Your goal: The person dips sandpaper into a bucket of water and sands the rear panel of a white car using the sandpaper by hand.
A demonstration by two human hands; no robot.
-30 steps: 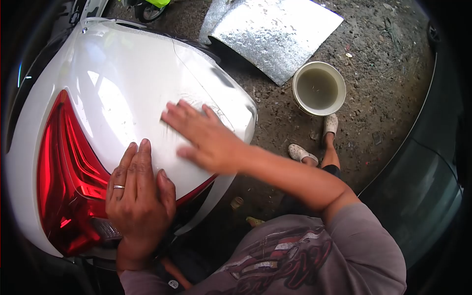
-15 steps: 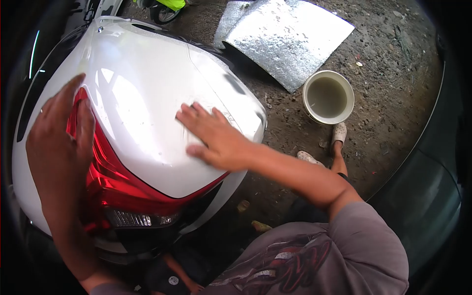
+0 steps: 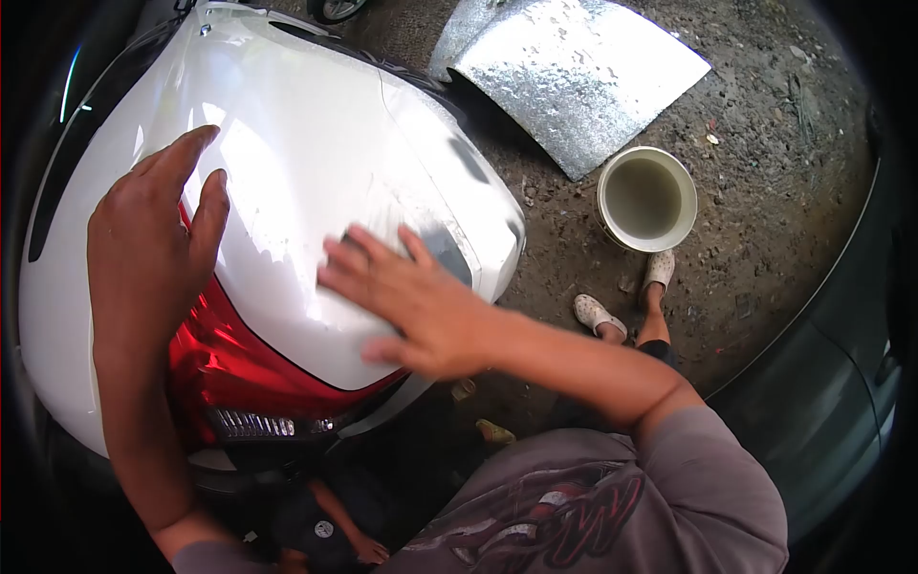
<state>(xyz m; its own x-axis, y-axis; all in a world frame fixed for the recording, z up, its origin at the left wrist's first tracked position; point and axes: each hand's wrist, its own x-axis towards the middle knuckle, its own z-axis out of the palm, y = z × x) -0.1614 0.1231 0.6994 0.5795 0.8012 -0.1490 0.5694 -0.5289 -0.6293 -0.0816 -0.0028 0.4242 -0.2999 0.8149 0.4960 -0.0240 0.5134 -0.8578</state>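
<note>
A glossy white vehicle body panel (image 3: 287, 172) with a red tail light (image 3: 258, 354) along its near edge fills the left half. My right hand (image 3: 411, 301) lies on the white surface near its rounded corner, palm down with fingers spread; it is slightly blurred. Faint grey marks show on the panel just beyond the fingers. My left hand (image 3: 158, 234) is over the panel's left part, beside the upper tip of the red light, thumb and fingers apart and nothing in it. Whether it touches the surface I cannot tell.
A bucket of murky water (image 3: 645, 199) stands on the dirt ground (image 3: 755, 191). Beyond it lies a silvery sheet (image 3: 583, 72). Another person's feet in light clogs (image 3: 601, 316) are below the bucket. A person's hand (image 3: 371, 550) shows at bottom. A dark car (image 3: 822, 373) borders the right.
My right hand has slid down and slightly left over the white panel. My left hand has shifted right. The view has moved a little, and a bright green item at the top is out of sight.
</note>
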